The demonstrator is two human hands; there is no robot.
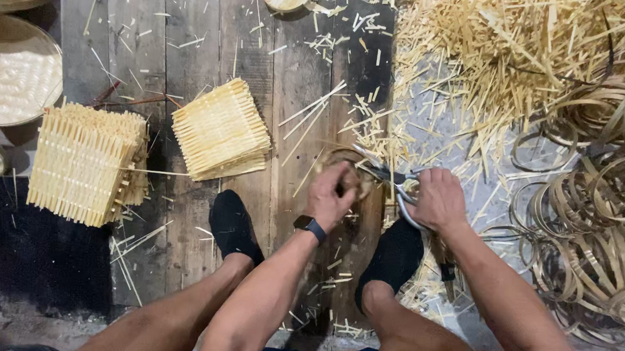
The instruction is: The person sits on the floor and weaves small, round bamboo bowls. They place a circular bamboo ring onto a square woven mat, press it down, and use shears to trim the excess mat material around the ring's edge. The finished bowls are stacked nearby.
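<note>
The left hand (335,192) is curled tight, fingers folded over a small round woven bamboo piece (342,172) that lies on the plank floor (190,42) just ahead of the feet, so most of the piece is hidden. The right hand (437,199) is closed around the handles of metal shears (393,181), whose blades point left toward the piece's rim. Square woven mats (220,129) lie to the left, coiled bamboo hoops (603,210) to the right.
</note>
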